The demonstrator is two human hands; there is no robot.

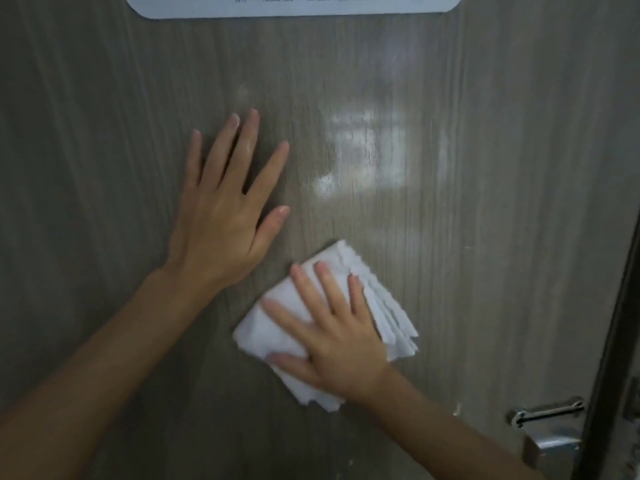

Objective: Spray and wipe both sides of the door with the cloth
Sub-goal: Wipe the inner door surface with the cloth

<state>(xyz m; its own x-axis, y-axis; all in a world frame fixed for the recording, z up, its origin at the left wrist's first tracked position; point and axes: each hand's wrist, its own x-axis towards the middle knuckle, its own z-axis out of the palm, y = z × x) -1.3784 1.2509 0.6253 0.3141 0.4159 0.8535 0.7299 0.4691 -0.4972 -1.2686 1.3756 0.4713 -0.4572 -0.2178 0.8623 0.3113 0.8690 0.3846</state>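
I'm seeing both hands flat on the door (485,202), a grey-brown wood-grain panel filling nearly the whole head view.

Right hand (332,327) is pressing the cloth (277,334) against the panel, fingers straight and spread, thumb lying out toward the other arm. Not pinching or curling round it, just palm and fingers bearing down. The cloth is white, folded into several layers, sitting directly under that hand; its loose layered edges are fanning out past the little-finger side, and more of it is showing beyond the fingertips and below the thumb. The hand and cloth look slightly motion-blurred.

Left hand (225,216) is lying flat on bare panel, fingers straight and splayed, holding nothing. It's sitting up and to the thumb side of the cloth hand, near but not touching the cloth.

Just above the cloth hand's fingertips, a glossy patch (363,157) on the panel is reflecting light; I can't tell if it's wet or only glare.

Well above both hands, a white rounded sign (294,6) is fixed to the panel at the top edge, small print mostly unreadable.

Down past the right forearm, toward the door's edge, a metal lever handle (547,412) is sitting on its plate.
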